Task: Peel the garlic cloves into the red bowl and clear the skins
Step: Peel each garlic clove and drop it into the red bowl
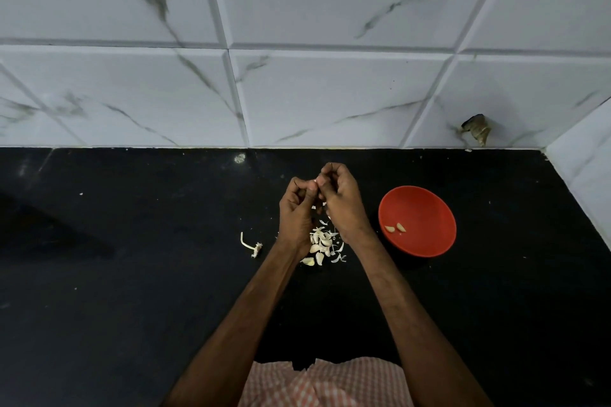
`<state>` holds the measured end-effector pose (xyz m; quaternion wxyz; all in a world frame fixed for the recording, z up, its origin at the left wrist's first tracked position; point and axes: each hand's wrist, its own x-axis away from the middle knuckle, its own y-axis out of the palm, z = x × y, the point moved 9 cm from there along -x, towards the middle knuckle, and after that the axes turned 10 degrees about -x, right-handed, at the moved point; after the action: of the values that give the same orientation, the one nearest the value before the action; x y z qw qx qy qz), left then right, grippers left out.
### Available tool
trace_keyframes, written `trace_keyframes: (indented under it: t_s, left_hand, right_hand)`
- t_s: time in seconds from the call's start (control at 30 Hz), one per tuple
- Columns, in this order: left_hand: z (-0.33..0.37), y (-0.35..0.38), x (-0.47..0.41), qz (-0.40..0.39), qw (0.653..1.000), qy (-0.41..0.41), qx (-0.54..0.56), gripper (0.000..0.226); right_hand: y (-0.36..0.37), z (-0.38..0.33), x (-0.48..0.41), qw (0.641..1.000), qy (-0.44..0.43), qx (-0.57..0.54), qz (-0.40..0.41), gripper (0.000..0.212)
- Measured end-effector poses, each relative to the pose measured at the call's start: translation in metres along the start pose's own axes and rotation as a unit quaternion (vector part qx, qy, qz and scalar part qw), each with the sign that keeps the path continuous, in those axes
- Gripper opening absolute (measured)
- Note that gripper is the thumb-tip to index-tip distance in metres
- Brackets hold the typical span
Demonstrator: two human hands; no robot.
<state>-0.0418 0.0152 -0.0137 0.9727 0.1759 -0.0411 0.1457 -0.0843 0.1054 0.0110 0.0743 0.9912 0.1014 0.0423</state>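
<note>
My left hand and my right hand meet above the black counter, both pinching one garlic clove of which only a white sliver shows between the fingertips. Below the hands lies a small heap of garlic cloves and loose skins. To the right stands the red bowl with two peeled cloves inside.
A bare garlic stem with its root lies left of the heap. The black counter ends at a white marble-tiled wall behind and at the right. A dark hole marks the wall's lower right.
</note>
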Motion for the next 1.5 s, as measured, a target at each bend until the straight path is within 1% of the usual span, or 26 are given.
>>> trace_keyframes:
  t_s: [0.07, 0.13, 0.23, 0.37, 0.43, 0.53, 0.6, 0.67, 0.73, 0.83, 0.97, 1.03, 1.13, 1.23, 1.3, 1.4, 1.5]
  left_hand:
    - [0.000, -0.002, -0.002, -0.010, 1.000, 0.000, -0.008, 0.014]
    - [-0.002, -0.005, -0.003, -0.018, 0.999, -0.005, -0.031, 0.010]
    - [-0.005, -0.013, -0.004, -0.016, 0.997, 0.001, -0.080, 0.014]
    - [-0.001, -0.016, -0.007, 0.018, 0.991, 0.038, -0.126, 0.011]
    - [0.003, -0.014, -0.008, 0.017, 0.990, 0.056, -0.131, 0.014]
    - [0.011, -0.011, -0.007, 0.003, 0.983, 0.086, -0.160, 0.019]
    - [0.015, -0.014, -0.007, 0.020, 0.972, 0.104, -0.210, 0.020]
    - [0.017, -0.017, -0.005, 0.055, 0.960, 0.109, -0.251, 0.018]
    - [0.017, -0.018, -0.003, 0.081, 0.956, 0.105, -0.262, 0.018]
    - [0.016, -0.017, -0.003, 0.086, 0.968, 0.084, -0.221, 0.018]
    - [0.008, -0.017, -0.003, 0.076, 0.989, 0.036, -0.120, 0.020]
    - [0.002, -0.021, -0.003, 0.082, 0.994, 0.009, -0.069, 0.021]
    - [0.001, -0.026, -0.007, 0.081, 0.995, 0.011, -0.052, 0.017]
    - [0.009, -0.028, -0.008, 0.073, 0.991, 0.056, -0.093, 0.020]
    - [0.014, -0.030, -0.008, 0.071, 0.982, 0.089, -0.149, 0.021]
    - [0.021, -0.031, -0.008, 0.067, 0.959, 0.128, -0.243, 0.022]
    - [0.026, -0.028, -0.006, 0.059, 0.939, 0.159, -0.301, 0.022]
  right_hand:
    - [-0.001, -0.002, 0.000, 1.000, -0.010, -0.005, -0.008, 0.019]
    - [-0.008, -0.006, -0.001, 0.999, -0.042, 0.013, 0.011, 0.018]
    - [-0.016, -0.009, 0.002, 0.995, -0.088, 0.038, 0.034, 0.017]
    - [-0.014, -0.012, 0.006, 0.990, -0.116, 0.061, 0.053, 0.026]
    - [-0.013, -0.014, 0.006, 0.987, -0.131, 0.074, 0.059, 0.025]
    - [-0.013, -0.015, 0.007, 0.987, -0.131, 0.076, 0.048, 0.026]
    - [-0.011, -0.014, 0.008, 0.986, -0.135, 0.088, 0.039, 0.026]
    - [-0.009, -0.015, 0.011, 0.982, -0.151, 0.103, 0.044, 0.024]
    - [-0.007, -0.016, 0.015, 0.977, -0.170, 0.113, 0.060, 0.025]
    - [-0.002, -0.018, 0.019, 0.975, -0.180, 0.113, 0.067, 0.025]
    - [-0.005, -0.018, 0.019, 0.980, -0.169, 0.085, 0.065, 0.023]
    - [-0.004, -0.015, 0.022, 0.982, -0.161, 0.084, 0.055, 0.022]
    - [0.000, -0.010, 0.024, 0.985, -0.148, 0.090, 0.025, 0.017]
    - [-0.006, -0.010, 0.018, 0.983, -0.142, 0.115, 0.018, 0.006]
    - [-0.014, -0.009, 0.014, 0.983, -0.126, 0.126, 0.033, 0.012]
    - [-0.026, -0.005, 0.012, 0.987, -0.090, 0.111, 0.072, 0.019]
    - [-0.025, -0.005, 0.011, 0.988, -0.081, 0.112, 0.065, 0.017]
